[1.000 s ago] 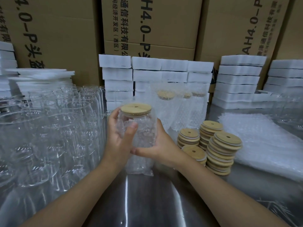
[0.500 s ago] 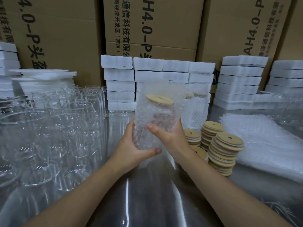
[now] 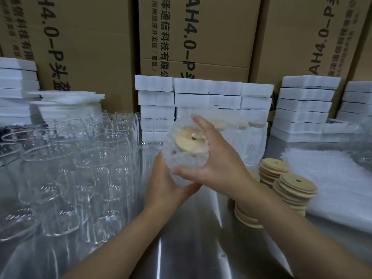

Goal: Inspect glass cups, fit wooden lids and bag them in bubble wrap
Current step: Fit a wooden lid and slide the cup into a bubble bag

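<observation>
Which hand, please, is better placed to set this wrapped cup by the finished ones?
Probably the right hand: it grips the wrapped cup, and the finished cups stand on its side.

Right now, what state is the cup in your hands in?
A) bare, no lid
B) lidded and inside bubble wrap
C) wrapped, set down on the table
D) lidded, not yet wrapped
B: the lid shows through the bubble wrap round the cup, which the left hand and right hand hold above the table.
</observation>
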